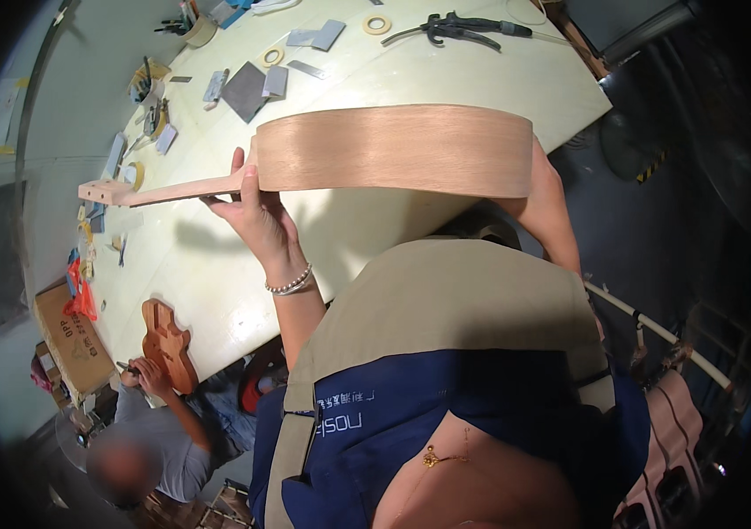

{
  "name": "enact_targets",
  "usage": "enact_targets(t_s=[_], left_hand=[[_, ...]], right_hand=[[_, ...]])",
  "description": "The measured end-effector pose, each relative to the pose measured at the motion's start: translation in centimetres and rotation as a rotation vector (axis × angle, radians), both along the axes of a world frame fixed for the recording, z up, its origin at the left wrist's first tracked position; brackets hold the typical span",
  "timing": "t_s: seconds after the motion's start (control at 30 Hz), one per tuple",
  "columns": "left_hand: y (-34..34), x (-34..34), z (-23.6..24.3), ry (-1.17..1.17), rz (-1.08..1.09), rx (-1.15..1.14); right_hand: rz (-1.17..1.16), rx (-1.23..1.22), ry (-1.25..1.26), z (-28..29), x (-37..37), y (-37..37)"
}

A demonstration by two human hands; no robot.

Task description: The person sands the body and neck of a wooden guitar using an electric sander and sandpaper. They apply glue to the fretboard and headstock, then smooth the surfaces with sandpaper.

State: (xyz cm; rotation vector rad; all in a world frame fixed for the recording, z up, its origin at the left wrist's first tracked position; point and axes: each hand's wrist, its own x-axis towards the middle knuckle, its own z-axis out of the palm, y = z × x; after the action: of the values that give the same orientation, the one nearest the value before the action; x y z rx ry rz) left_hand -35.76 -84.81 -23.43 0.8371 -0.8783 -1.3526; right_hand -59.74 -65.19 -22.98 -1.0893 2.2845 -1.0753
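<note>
An unfinished, bare-wood guitar [393,152] is held up level over the table, its curved side turned to me and its neck pointing left. My left hand [262,216] is closed around the neck by the heel, thumb on the near side, a beaded bracelet at the wrist. At the far right end of the body, my right hand [546,196] grips the rounded tail; its fingers are hidden behind the wood. The pale headstock [104,191], with several peg holes, juts out over the table's left part.
On the pale table [243,304] lie a black air blow gun [455,29], tape rolls [377,24], sanding sheets [244,92] and tool cups [199,31]. At lower left, a co-worker [168,445] handles a brown guitar body [167,344]. A cardboard box [74,339] stands nearby; a rail [657,331] runs at right.
</note>
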Motion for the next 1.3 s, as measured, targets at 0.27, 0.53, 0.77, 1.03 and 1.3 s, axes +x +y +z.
enact_targets(t_s=[0.27,0.53,0.77,1.03,1.3], left_hand=[[-0.7,1.2,-1.2,-0.016,0.006,0.099],[-2.2,3.8,-3.3,-0.024,-0.016,0.279],[-4.8,6.2,-3.1,0.149,-0.152,0.311],[-4.4,5.5,0.0,0.394,0.104,0.504],[-4.6,9.4,-3.6,0.220,-0.212,0.361]], right_hand=[[0.062,-0.027,0.087,1.2,0.3,-0.2],[0.158,-0.174,0.207,3.8,0.8,-0.8],[0.442,-0.679,-0.349,3.2,1.1,-4.6],[0.530,-0.929,-0.258,3.8,2.1,-7.3],[0.409,-0.821,-0.062,1.5,-0.2,-6.5]])
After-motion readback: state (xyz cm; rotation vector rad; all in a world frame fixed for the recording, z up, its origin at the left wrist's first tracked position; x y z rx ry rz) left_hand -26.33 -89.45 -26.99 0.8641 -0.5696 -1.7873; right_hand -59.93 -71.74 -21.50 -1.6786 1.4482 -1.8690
